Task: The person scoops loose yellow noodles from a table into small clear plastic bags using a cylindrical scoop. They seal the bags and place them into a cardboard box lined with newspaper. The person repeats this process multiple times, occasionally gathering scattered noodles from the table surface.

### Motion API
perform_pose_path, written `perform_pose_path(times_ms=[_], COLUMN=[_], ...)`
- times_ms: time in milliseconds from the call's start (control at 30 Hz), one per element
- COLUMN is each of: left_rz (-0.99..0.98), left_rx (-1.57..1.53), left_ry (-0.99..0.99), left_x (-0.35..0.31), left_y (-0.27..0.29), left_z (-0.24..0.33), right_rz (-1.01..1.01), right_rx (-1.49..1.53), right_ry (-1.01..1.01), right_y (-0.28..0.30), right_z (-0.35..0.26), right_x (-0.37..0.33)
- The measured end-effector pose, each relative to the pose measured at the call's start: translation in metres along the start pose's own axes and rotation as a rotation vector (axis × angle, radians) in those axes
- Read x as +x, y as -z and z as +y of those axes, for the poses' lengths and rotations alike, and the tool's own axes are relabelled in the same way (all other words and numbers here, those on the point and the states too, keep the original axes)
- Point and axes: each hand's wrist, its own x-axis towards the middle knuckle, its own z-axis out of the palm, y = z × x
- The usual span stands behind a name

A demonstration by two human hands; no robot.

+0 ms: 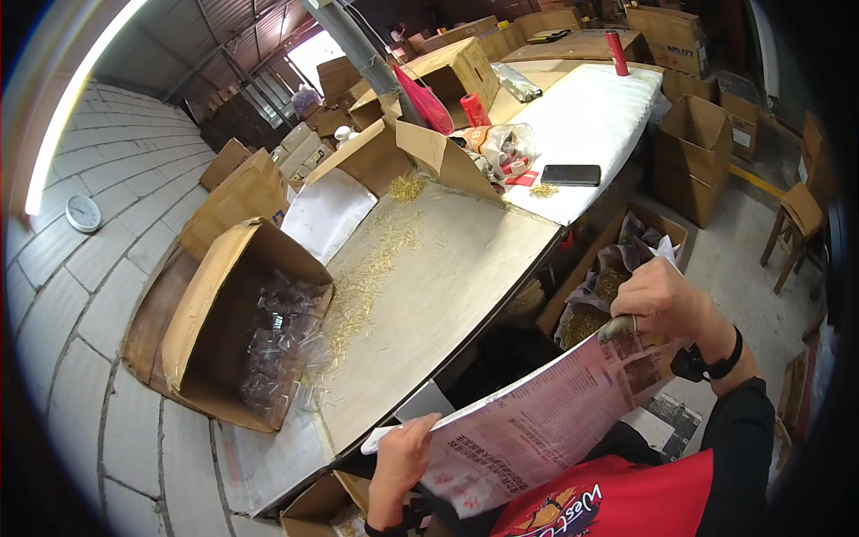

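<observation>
A folded newspaper [546,416] is stretched between my two hands in front of my body, beside the table's near edge. My left hand [404,458] is closed on its left end. My right hand [660,302], raised higher, grips the other end; a greyish wrap or cover shows at the fingertip. The sheet hangs down toward my lap at a slant. Beyond it, small thin gold-coloured pieces [362,286] lie scattered in a band along the tabletop [465,259]. Near the right hand, an open carton [548,320] holds paper-lined heaps of similar pieces.
A tipped cardboard box [201,336] spills clear plastic pieces [277,345] onto the table's left side. Farther back are a black phone [571,175], a plastic bag [510,143] and two red cylinders [474,110]. Tall cartons [693,161] and a wooden stool [792,224] stand at right.
</observation>
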Motion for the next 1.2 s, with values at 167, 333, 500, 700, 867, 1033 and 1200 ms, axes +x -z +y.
perform_pose_path(times_ms=[167, 333, 500, 700, 867, 1033, 1200], left_rz=[-0.014, 0.04, 0.281, 0.627, 0.265, -0.094, -0.481], left_rx=[-0.061, -0.041, 0.34, 1.421, 2.019, 1.403, 0.69], left_ry=[0.175, 0.45, 0.571, 0.592, 0.701, 1.253, 1.48], left_x=[-0.034, -0.09, -0.19, -0.304, -0.383, -0.45, -0.445], left_y=[0.029, 0.086, 0.178, 0.287, 0.263, 0.133, 0.057], left_z=[-0.025, -0.045, -0.058, 0.027, 0.208, 0.185, 0.136], right_rz=[-0.137, -0.404, -0.609, 0.383, 0.671, 0.108, -0.396], right_rx=[0.488, 0.738, 0.85, 0.478, 0.691, 0.655, 0.168], right_ry=[-0.202, -0.161, 0.09, 0.591, 0.687, 1.019, 1.296], right_y=[-0.006, -0.048, -0.129, -0.217, -0.239, -0.401, -0.49], right_z=[0.012, 0.007, -0.036, -0.166, -0.305, -0.384, -0.427], right_x=[0.007, 0.044, 0.147, 0.291, 0.307, 0.27, 0.256])
